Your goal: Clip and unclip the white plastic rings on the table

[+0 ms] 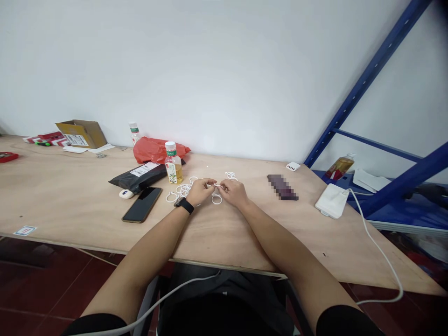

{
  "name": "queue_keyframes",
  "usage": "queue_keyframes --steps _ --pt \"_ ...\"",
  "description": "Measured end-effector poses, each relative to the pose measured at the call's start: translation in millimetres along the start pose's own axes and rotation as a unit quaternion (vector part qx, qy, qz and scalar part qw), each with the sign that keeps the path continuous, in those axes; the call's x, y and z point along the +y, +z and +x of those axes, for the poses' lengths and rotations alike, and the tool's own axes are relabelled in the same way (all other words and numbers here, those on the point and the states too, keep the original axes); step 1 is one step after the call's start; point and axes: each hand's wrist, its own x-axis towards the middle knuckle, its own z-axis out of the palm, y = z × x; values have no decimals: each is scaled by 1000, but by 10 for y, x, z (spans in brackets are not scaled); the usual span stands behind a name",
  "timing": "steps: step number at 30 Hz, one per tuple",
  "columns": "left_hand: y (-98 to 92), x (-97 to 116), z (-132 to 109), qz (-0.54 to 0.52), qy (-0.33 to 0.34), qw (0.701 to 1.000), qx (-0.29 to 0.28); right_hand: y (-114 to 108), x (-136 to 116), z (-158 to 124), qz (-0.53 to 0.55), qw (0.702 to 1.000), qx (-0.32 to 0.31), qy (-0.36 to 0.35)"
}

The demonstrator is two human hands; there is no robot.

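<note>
My left hand [200,190], with a black watch on the wrist, and my right hand [234,192] meet over the wooden table, fingertips pinched close together. Between them is a small white plastic ring [218,185], partly hidden by the fingers. Another white ring [216,200] shows just below the fingertips; whether it hangs from the held one or lies on the wood I cannot tell. Beside my left hand lies a loose pile of white rings [182,189], some under the hand. A few white ring pieces [230,176] rest behind my right hand.
Left of the pile stand a tea bottle [172,163], a black parcel [140,175], a red plastic bag [150,148] and a phone [142,204]. Rightward are a pixelated dark object [283,187], a white charger box [332,200] with cable, and a blue metal frame [367,84].
</note>
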Motion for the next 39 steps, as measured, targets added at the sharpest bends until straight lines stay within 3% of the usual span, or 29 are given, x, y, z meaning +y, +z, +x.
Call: queue_keyframes --steps 6,13,16,20,22,25,29,34,39 --pt "9 19 5 -26 -20 999 1 -10 -41 11 -6 999 -3 -40" --pt "-6 48 9 -3 9 1000 -9 62 -100 5 14 998 -4 -60" --pt "-56 43 6 61 32 998 -4 55 -33 15 52 998 -2 -32" --pt "-133 10 0 197 43 979 25 11 242 24 55 996 16 69" --pt "-153 -5 1 236 34 971 27 10 412 6 2 993 -15 119" --pt "-159 0 7 279 20 960 1 38 598 -39 -55 973 -116 193" --pt "-153 38 9 311 8 950 -26 64 630 -62 -57 952 -200 223" --pt "-138 30 5 266 10 964 1 23 474 -12 -29 974 -154 164" --pt "-114 -13 19 194 9 981 27 -11 209 42 53 997 -51 -16"
